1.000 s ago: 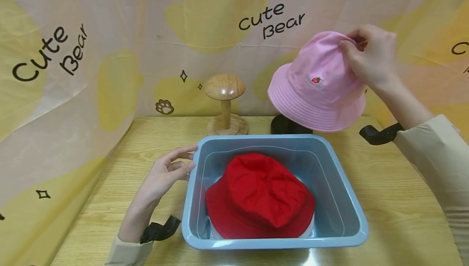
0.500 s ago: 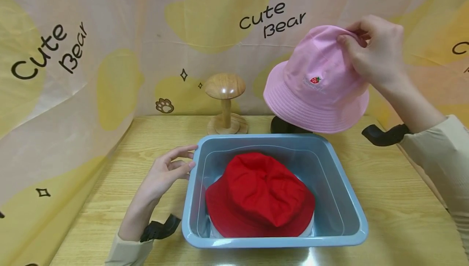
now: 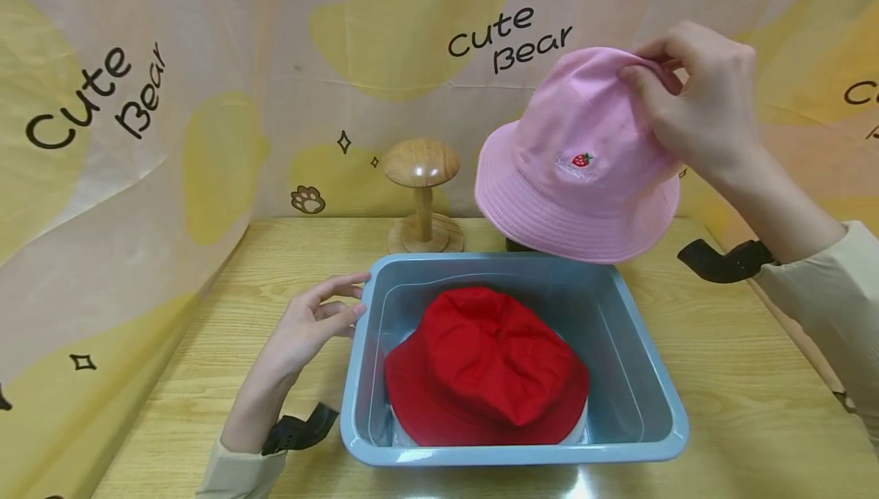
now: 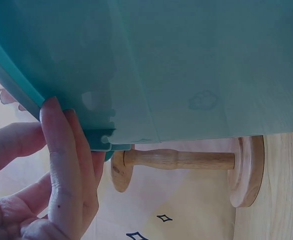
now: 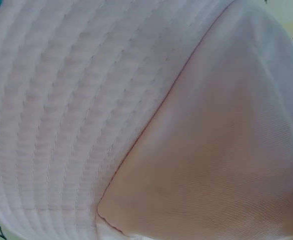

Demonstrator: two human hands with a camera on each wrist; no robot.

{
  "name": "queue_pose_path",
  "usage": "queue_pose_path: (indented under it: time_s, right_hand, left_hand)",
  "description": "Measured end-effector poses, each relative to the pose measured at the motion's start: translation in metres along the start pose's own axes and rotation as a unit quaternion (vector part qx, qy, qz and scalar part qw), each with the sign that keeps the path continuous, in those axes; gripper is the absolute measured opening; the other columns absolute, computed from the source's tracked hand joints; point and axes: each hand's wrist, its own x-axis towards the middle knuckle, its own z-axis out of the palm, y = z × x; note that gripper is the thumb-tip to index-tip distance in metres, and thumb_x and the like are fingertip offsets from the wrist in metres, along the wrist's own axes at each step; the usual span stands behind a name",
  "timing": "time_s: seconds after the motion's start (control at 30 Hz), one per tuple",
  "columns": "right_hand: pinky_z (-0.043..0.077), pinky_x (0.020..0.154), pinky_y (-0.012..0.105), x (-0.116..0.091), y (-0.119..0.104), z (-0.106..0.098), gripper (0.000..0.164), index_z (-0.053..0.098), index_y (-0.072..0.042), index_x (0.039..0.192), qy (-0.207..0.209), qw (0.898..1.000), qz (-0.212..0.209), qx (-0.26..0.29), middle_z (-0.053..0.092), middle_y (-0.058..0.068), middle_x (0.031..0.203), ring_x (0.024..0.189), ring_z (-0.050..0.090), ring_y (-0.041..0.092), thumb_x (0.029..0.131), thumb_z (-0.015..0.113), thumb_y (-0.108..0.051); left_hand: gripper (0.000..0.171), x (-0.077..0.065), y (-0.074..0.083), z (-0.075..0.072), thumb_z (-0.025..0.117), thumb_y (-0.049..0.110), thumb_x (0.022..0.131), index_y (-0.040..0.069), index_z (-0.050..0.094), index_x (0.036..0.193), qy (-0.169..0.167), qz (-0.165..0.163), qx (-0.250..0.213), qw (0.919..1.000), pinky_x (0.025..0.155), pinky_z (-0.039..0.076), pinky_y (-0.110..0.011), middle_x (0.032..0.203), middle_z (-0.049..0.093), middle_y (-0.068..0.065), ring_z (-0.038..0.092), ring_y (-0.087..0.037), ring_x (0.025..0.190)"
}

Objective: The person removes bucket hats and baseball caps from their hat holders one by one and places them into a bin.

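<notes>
My right hand pinches the crown of a pink bucket hat between thumb and fingers, up in the air at the right. A small strawberry is embroidered on its front; its brim points down and overlaps the basin's back right corner in the head view. In the right wrist view the hat fills nearly everything. My left hand touches the left rim of the blue plastic basin with loosely extended fingertips. Inside the basin lies a red bucket hat, crown up, with a pale edge showing beneath it.
Behind the basin stands a wooden mushroom-shaped hat stand. To its right a black base is mostly hidden by the pink hat. A printed cloth hangs behind the wooden table and along its left side.
My right hand has lifted the pink hat slightly, then carried it left and nearer, so it now covers more of the black base. The left hand has stayed at the basin's rim.
</notes>
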Motion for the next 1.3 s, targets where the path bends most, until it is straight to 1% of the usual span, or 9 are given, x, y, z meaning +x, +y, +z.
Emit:
queue_pose_path:
  time_s: [0.17, 0.3, 0.43, 0.5, 0.57, 0.8, 0.9, 1.07, 1.3]
  right_hand:
    - [0.036, 0.072, 0.004, 0.000, -0.009, -0.002, 0.020, 0.073, 0.003, 0.092, -0.009, 1.000, 0.000, 0.017, 0.046, -0.043, 0.080, 0.077, 0.048, -0.023, 0.088, 0.068, -0.016]
    - [0.039, 0.075, 0.007, 0.000, -0.017, -0.005, 0.019, 0.073, 0.001, 0.092, -0.034, 0.998, 0.024, 0.038, 0.050, -0.040, 0.079, 0.077, 0.052, -0.017, 0.086, 0.070, -0.017]
    - [0.041, 0.077, 0.009, -0.004, -0.027, -0.007, 0.012, 0.074, -0.007, 0.091, -0.059, 0.995, 0.057, 0.058, 0.056, -0.033, 0.079, 0.078, 0.057, -0.010, 0.085, 0.072, -0.018]
    - [0.042, 0.078, 0.009, -0.007, -0.032, -0.008, 0.009, 0.074, -0.009, 0.090, -0.066, 0.994, 0.055, 0.065, 0.062, -0.025, 0.081, 0.080, 0.059, -0.008, 0.085, 0.072, -0.016]
    - [0.043, 0.079, 0.009, -0.009, -0.036, -0.007, 0.008, 0.074, -0.008, 0.090, -0.068, 0.994, 0.041, 0.073, 0.066, -0.017, 0.083, 0.080, 0.059, -0.008, 0.084, 0.073, -0.014]
    - [0.037, 0.070, 0.010, -0.020, -0.051, -0.003, 0.007, 0.072, 0.002, 0.087, -0.056, 0.990, -0.101, 0.075, 0.066, -0.006, 0.078, 0.076, 0.050, -0.010, 0.084, 0.070, -0.004]
    - [0.034, 0.069, 0.010, -0.028, -0.059, 0.000, 0.005, 0.071, 0.002, 0.087, -0.064, 0.986, -0.133, 0.074, 0.067, 0.011, 0.077, 0.076, 0.047, -0.007, 0.084, 0.070, -0.002]
    - [0.035, 0.069, 0.012, -0.041, -0.067, 0.002, 0.004, 0.069, 0.002, 0.087, -0.096, 0.981, -0.159, 0.059, 0.065, 0.012, 0.078, 0.074, 0.047, 0.002, 0.084, 0.069, -0.001]
    - [0.036, 0.067, 0.015, -0.057, -0.079, 0.003, 0.007, 0.069, -0.001, 0.091, -0.131, 0.978, -0.162, 0.024, 0.064, 0.009, 0.083, 0.073, 0.047, 0.010, 0.086, 0.067, -0.006]
  left_hand:
    - [0.046, 0.001, 0.000, 0.000, 0.064, 0.018, 0.093, 0.009, 0.052, 0.136, 0.000, -0.001, 0.000, 1.0000, 0.076, 0.060, -0.032, 0.122, 0.054, -0.021, 0.070, -0.013, 0.080]
    - [0.046, 0.002, 0.000, 0.000, 0.064, 0.017, 0.093, 0.009, 0.052, 0.136, 0.000, -0.001, 0.002, 1.0000, 0.076, 0.060, -0.032, 0.122, 0.054, -0.021, 0.070, -0.012, 0.080]
    - [0.046, 0.002, 0.000, 0.000, 0.064, 0.018, 0.093, 0.010, 0.052, 0.136, 0.001, -0.005, 0.006, 1.0000, 0.076, 0.060, -0.033, 0.122, 0.054, -0.021, 0.070, -0.012, 0.081]
    - [0.046, 0.002, -0.001, -0.001, 0.064, 0.019, 0.093, 0.010, 0.052, 0.137, 0.000, -0.007, 0.007, 1.0000, 0.076, 0.060, -0.033, 0.122, 0.054, -0.021, 0.070, -0.012, 0.082]
    - [0.046, 0.002, -0.001, -0.001, 0.064, 0.019, 0.093, 0.010, 0.051, 0.137, -0.001, -0.006, 0.008, 0.9999, 0.076, 0.060, -0.033, 0.123, 0.054, -0.021, 0.070, -0.012, 0.082]
    - [0.046, 0.002, -0.002, -0.002, 0.063, 0.018, 0.093, 0.009, 0.051, 0.137, -0.003, -0.003, 0.007, 1.0000, 0.075, 0.060, -0.032, 0.123, 0.053, -0.021, 0.070, -0.011, 0.081]
    - [0.046, 0.001, -0.001, -0.002, 0.063, 0.018, 0.093, 0.009, 0.051, 0.137, -0.004, -0.003, 0.010, 0.9999, 0.075, 0.060, -0.032, 0.123, 0.053, -0.021, 0.070, -0.011, 0.082]
    - [0.046, -0.001, -0.001, -0.002, 0.063, 0.019, 0.093, 0.008, 0.051, 0.137, -0.007, -0.004, 0.015, 0.9999, 0.075, 0.060, -0.032, 0.124, 0.053, -0.021, 0.070, -0.011, 0.083]
    - [0.047, -0.003, 0.000, -0.003, 0.063, 0.018, 0.093, 0.008, 0.051, 0.137, -0.014, -0.005, 0.012, 0.9998, 0.075, 0.060, -0.034, 0.124, 0.052, -0.022, 0.069, -0.011, 0.083]
